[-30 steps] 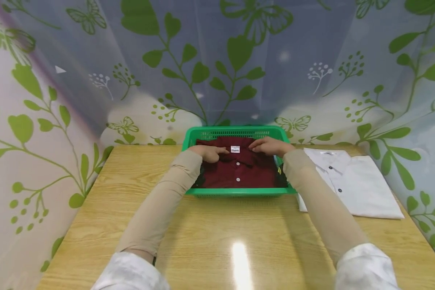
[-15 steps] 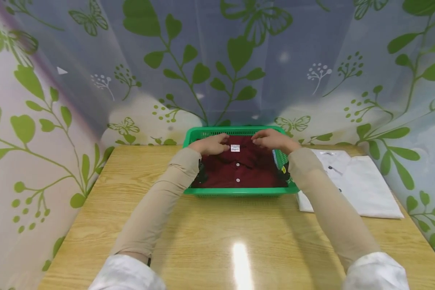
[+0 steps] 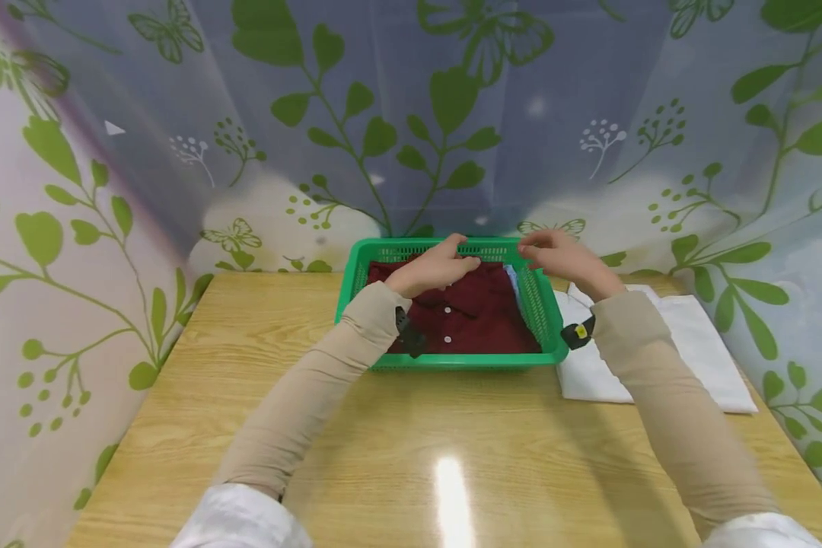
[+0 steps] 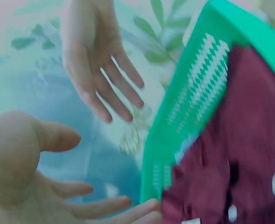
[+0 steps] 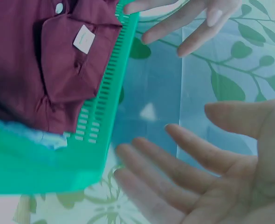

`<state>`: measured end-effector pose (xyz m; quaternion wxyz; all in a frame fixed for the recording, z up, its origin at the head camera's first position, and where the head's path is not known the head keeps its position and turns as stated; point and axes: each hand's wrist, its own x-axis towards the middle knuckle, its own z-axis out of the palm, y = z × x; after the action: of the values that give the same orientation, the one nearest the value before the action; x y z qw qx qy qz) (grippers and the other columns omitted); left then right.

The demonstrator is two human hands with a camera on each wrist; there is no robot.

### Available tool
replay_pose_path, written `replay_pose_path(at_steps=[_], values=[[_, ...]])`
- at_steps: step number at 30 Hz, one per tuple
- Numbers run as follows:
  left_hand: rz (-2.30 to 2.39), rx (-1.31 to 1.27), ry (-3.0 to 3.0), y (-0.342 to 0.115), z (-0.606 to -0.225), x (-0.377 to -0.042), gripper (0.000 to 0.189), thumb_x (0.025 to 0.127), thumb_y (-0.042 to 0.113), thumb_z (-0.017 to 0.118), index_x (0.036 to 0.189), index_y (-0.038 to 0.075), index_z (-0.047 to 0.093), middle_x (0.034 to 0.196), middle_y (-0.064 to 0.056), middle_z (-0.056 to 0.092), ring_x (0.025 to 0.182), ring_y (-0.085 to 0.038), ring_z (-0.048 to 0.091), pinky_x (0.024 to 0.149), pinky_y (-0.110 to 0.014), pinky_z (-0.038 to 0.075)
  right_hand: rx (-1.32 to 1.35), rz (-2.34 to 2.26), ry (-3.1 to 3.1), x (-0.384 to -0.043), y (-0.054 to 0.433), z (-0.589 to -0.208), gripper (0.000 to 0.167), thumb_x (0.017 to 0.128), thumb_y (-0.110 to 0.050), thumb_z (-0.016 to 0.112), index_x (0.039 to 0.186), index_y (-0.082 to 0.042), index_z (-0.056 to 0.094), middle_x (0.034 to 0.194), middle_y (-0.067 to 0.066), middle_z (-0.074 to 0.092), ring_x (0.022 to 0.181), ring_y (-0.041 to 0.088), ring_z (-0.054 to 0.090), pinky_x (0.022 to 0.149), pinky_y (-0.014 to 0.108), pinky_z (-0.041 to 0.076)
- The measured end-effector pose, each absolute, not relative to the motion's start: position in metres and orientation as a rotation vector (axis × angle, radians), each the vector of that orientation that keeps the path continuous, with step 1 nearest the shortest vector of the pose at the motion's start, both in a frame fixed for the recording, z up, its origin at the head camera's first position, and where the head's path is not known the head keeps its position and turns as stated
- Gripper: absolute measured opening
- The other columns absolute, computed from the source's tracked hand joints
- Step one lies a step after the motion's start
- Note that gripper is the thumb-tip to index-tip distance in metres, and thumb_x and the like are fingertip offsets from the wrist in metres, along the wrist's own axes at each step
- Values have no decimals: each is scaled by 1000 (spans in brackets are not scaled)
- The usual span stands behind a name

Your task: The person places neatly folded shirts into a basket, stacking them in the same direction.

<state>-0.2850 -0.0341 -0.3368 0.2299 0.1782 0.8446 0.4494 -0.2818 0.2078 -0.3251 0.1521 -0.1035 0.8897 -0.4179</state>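
Observation:
A folded maroon shirt [image 3: 482, 312] with white buttons lies in the green plastic basket [image 3: 452, 360]. Its collar and white label [image 5: 84, 39] show in the right wrist view. My left hand [image 3: 433, 268] hovers over the collar end of the shirt, fingers spread and holding nothing. Over the basket's back right corner my right hand [image 3: 563, 257] is raised, fingers relaxed and nothing in them. Light blue cloth [image 3: 511, 275] peeks out from under the shirt's right side. A folded white shirt [image 3: 708, 346] lies to the right of the basket, partly behind my right forearm.
The basket stands at the back of a wooden table [image 3: 383, 441], close to a curtain [image 3: 411, 152] printed with leaves and butterflies. More of this printed cloth hangs along the left and right sides.
Both hands have lifted off the maroon shirt's collar. My right hand has moved right to the basket's corner, and my left hand has shifted right over the label. The shirt stays in the basket.

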Motion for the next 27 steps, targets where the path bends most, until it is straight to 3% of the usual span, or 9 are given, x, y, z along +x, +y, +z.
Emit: replay_pose_path(at_steps=[2,6,9,10,18,24,27], values=[[1291,471,2301,-28,-333,-280,63,105,33,46,157,12,16,125,-8,54,103,-17,54,76,-31,45,-295,-1247,2573,-278,216,-325,50,105,-28,46,143,5,44,140,29,50,121,43,53,101,50,44],[1415,469,2240,-16,-329,-268,60,105,31,46,156,13,20,120,-8,54,96,-19,53,79,-33,47,-311,-1331,2658,-273,232,-329,45,105,-25,47,139,3,49,135,27,54,117,39,57,89,31,51],[1477,492,2220,-6,-329,-259,58,105,30,47,155,12,24,140,-10,49,111,-20,55,87,-36,49,-299,-1374,2716,-267,246,-331,45,106,-27,46,139,2,51,134,25,56,114,32,59,81,20,49],[1487,504,2216,-2,-329,-256,57,105,30,47,155,13,26,140,-10,50,111,-20,55,87,-36,49,-292,-1390,2733,-265,251,-332,44,106,-27,45,139,2,50,134,25,56,112,30,60,81,18,49],[1481,684,2202,34,-334,-231,54,105,29,49,154,17,30,149,-5,43,132,-15,46,98,-34,45,-109,-1393,2878,-248,295,-341,49,105,-36,44,136,2,52,132,24,57,97,4,59,78,12,46],[1563,863,2097,60,-343,-213,52,105,27,50,153,17,33,150,1,40,128,-10,47,98,-27,43,42,-1402,2954,-236,329,-363,49,105,-35,46,132,6,54,127,23,59,83,-9,57,73,13,48],[1631,953,2043,72,-352,-202,50,105,24,50,152,16,36,150,-1,41,127,-11,47,99,-23,42,90,-1462,2925,-226,345,-377,50,105,-32,45,133,9,51,117,10,64,83,-9,58,73,13,48]])
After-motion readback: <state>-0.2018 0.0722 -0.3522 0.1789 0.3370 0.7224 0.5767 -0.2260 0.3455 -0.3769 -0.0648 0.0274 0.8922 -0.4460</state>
